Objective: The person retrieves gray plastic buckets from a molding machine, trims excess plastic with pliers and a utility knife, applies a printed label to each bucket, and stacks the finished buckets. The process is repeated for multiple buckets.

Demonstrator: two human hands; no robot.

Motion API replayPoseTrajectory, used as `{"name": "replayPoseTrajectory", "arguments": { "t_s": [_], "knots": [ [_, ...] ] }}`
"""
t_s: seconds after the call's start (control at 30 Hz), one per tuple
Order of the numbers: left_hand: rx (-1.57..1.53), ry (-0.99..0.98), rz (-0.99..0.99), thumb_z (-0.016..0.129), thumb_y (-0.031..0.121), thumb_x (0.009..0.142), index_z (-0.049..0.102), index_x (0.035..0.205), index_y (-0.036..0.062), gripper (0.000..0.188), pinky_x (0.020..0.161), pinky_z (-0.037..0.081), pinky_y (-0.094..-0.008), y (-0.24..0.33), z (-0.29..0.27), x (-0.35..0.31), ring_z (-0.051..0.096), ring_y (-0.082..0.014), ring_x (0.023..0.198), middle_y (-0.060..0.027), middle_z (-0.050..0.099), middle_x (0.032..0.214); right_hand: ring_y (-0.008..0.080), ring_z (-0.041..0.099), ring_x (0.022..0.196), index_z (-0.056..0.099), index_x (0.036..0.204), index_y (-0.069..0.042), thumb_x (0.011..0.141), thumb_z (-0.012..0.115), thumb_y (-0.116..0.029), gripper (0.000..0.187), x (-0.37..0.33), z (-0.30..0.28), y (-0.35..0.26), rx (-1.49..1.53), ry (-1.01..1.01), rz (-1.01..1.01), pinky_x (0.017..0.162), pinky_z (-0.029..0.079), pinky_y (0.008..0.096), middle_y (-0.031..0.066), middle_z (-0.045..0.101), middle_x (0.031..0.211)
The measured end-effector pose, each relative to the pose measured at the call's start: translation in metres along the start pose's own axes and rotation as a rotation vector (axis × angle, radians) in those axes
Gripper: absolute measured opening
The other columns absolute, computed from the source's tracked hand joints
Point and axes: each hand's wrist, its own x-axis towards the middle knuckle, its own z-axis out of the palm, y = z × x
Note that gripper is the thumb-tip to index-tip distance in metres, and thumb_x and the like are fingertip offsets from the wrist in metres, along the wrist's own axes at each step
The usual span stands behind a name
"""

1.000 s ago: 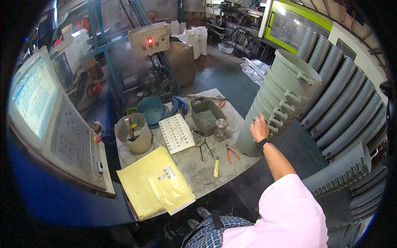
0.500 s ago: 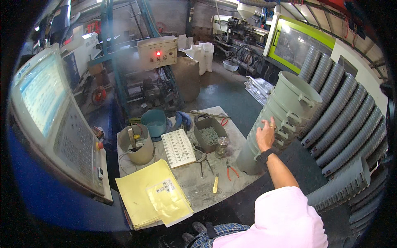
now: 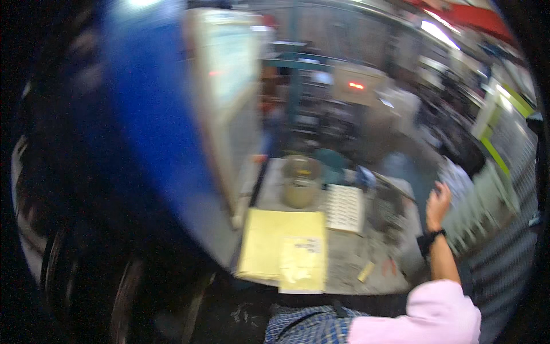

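My right hand (image 3: pixel 438 205), with a black band at the wrist, is raised beside a tall leaning stack of grey-green ribbed plastic buckets (image 3: pixel 484 209). Its fingers are loosely bent and look apart, with nothing visible in them; motion blur hides whether they touch the stack. A pink sleeve covers the upper arm. My left hand is out of view. To the left of the right hand stands a worktable (image 3: pixel 338 269) bearing yellow sheets (image 3: pixel 258 243), a white gridded tray (image 3: pixel 345 209) and a yellow-handled tool (image 3: pixel 365 272).
A machine control panel (image 3: pixel 229 74) and its blue housing (image 3: pixel 152 132) rise on the left. On the table are a beige bucket (image 3: pixel 301 192), a teal bucket (image 3: pixel 331 166) and red-handled pliers (image 3: pixel 389 267). Behind is a beige control box (image 3: pixel 358 83) with a red light.
The view has swung left, blurring the scene and bringing the blue housing in. My right hand, earlier resting on the bucket stack, now shows raised beside it.
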Motion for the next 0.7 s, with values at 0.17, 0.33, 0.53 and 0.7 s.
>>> {"name": "replayPoseTrajectory", "arguments": {
  "t_s": [0.17,0.33,0.53,0.7],
  "knots": [
    [0.161,0.545,0.136,0.058,0.019,0.084,0.051,0.101,-0.0003,0.026,0.049,0.038,-0.0256,-0.014,-0.031,-0.001,0.045,-0.0129,0.048,-0.0049,0.052,0.066,0.0108,0.055,0.062,0.058,0.094,-0.001,0.078,0.042,0.009,0.025,-0.100,0.041,-0.158,0.683,-0.658,-0.253,0.055,0.046,0.0260,0.0073,0.059,0.085],
    [0.336,0.711,0.118,0.054,0.007,0.083,0.051,0.104,0.0032,0.021,0.045,0.037,-0.0240,-0.019,-0.050,0.012,0.043,-0.0122,0.045,-0.0056,0.055,0.070,0.0208,0.059,0.059,0.065,0.085,-0.006,0.066,0.046,0.013,0.032,-0.211,0.033,-0.347,0.956,-1.030,-0.913,0.057,0.045,0.0318,0.0060,0.062,0.063],
    [0.560,0.695,0.144,0.042,0.010,0.092,0.047,0.112,0.0029,0.022,0.044,0.040,-0.0249,-0.014,-0.090,0.024,0.046,-0.0140,0.050,-0.0091,0.056,0.077,0.0246,0.061,0.069,0.068,0.089,-0.008,0.064,0.062,0.007,0.030,-0.318,-0.008,-0.537,1.504,-1.322,-1.045,0.064,0.047,0.0322,0.0104,0.066,0.080],
    [0.450,1.117,0.105,0.046,0.011,0.090,0.049,0.108,0.0026,0.021,0.047,0.041,-0.0262,-0.037,-0.102,0.057,0.047,-0.0146,0.052,-0.0087,0.057,0.077,0.0192,0.065,0.065,0.065,0.095,-0.004,0.073,0.053,0.009,0.028,-0.404,-0.030,-0.693,1.726,-1.532,-1.059,0.070,0.051,0.0312,0.0116,0.066,0.090]
  ]
}}
